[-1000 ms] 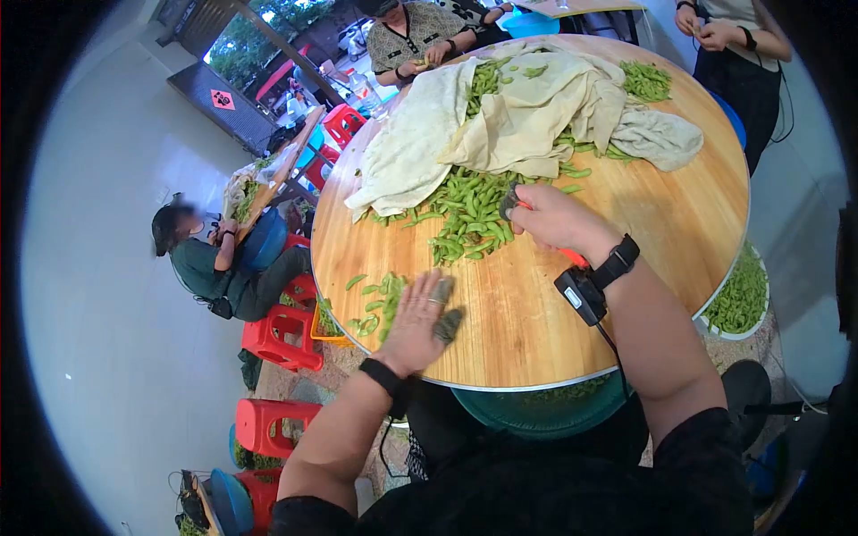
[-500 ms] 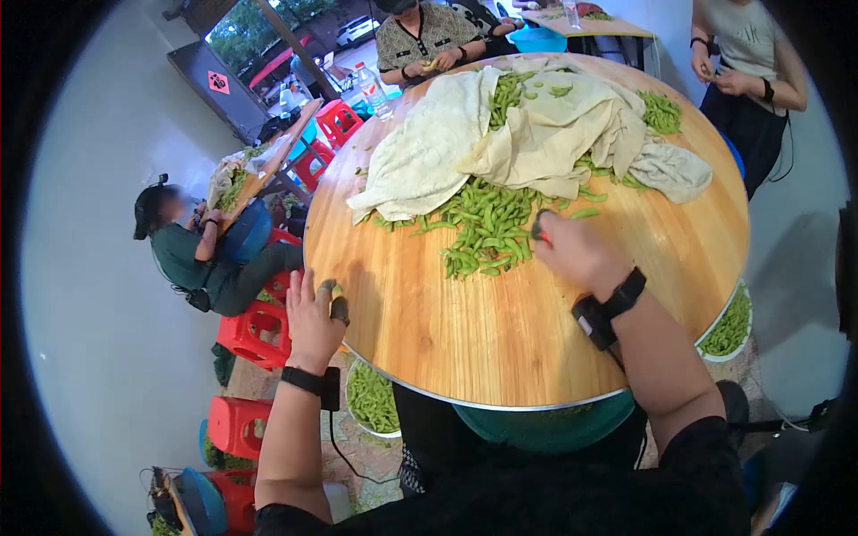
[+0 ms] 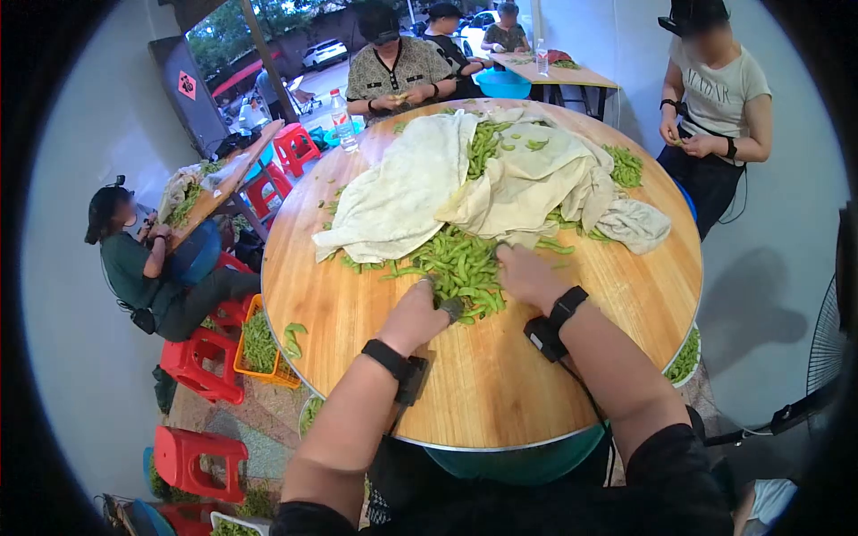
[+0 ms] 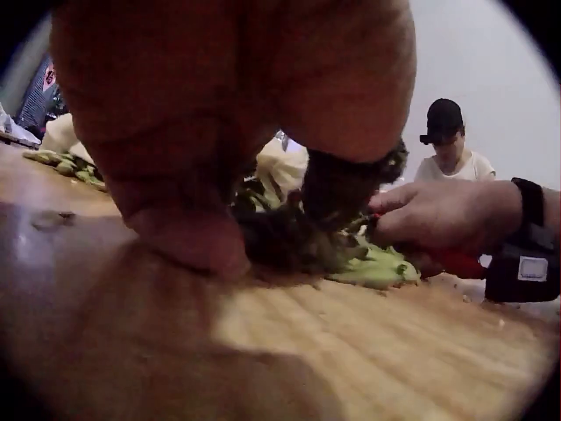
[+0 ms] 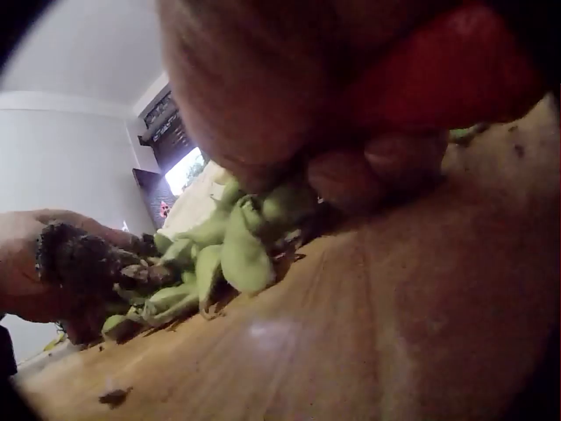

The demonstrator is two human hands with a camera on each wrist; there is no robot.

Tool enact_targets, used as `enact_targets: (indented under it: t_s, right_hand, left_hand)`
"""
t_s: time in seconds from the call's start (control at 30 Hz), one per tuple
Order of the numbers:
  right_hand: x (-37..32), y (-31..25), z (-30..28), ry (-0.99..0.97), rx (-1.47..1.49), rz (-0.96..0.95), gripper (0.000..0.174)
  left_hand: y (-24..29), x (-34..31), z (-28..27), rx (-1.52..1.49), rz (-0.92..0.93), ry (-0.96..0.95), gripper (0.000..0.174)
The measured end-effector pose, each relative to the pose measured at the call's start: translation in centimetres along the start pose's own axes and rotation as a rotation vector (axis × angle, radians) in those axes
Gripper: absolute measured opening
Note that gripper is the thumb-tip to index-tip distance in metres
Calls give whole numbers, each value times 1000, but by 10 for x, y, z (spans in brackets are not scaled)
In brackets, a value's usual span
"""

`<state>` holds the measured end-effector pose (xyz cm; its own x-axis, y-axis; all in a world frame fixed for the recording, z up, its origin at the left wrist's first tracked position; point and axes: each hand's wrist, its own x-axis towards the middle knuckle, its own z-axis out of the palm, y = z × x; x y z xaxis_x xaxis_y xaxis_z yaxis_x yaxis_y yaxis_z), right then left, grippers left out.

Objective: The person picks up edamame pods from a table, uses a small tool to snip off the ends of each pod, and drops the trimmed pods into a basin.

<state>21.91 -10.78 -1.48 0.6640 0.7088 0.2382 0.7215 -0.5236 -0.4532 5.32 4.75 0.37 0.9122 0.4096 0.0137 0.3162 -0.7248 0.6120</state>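
Left hand (image 3: 418,314) is back from the edge of the round wooden table (image 3: 500,384) at the heap of green soybean pods (image 3: 460,259) mid-table. Its fingers are bent onto the pods, grip unclear. Right hand (image 3: 527,275) stays at the heap, curled round a red tool handle (image 5: 438,79). Likely starting the next batch.

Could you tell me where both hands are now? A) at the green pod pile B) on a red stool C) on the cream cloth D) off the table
A: the left hand and the right hand, gripping a red tool, both touch the pod pile's near edge.
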Motion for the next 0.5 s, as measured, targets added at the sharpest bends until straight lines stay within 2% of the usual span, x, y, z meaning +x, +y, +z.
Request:
enact_targets:
  t_s: [0.07, 0.1, 0.13, 0.17, 0.2, 0.23, 0.27, 0.3, 0.33, 0.4, 0.43, 0.5]
  right_hand:
    - [-4, 3, 11, -84, 81, -259, 15]
    - [-12, -8, -5, -199, -5, -258, 14]
    - [-16, -6, -10, -209, -7, -248, 14]
    - [-21, 1, -15, -208, 40, -271, 14]
    - [-26, 5, -21, -206, 88, -289, 13]
    - [-33, -2, -40, -131, 117, -186, 13]
    - [-35, -3, -47, -137, 117, -168, 13]
    - [-34, -3, -51, -109, 88, -120, 12]
    - [-34, -4, -54, -80, 60, -77, 12]
    - [-44, -9, -56, -134, 115, -106, 13]
    - [-48, -10, -54, -185, 169, -139, 15]
    - [-54, -10, -46, -180, 99, -148, 17]
  left_hand:
    - [4, -2, 10, -21, 24, 18, 59]
    - [2, -3, 16, -196, 105, 38, 56]
    - [4, -5, 20, -371, 187, 56, 53]
    - [5, -11, 21, -543, 116, 4, 46]
    - [9, -17, 17, -554, 110, -15, 46]
    - [12, -19, 10, -313, 142, 190, 43]
    - [11, -18, 7, -66, 174, 390, 41]
    - [10, -14, 8, -241, 136, 417, 36]
    - [12, -14, 11, -242, 136, 407, 36]
    - [28, -21, 9, -562, 257, 281, 31]
    - [50, -31, 4, -837, 143, 152, 28]
    - [60, -35, 2, -876, 151, 117, 27]
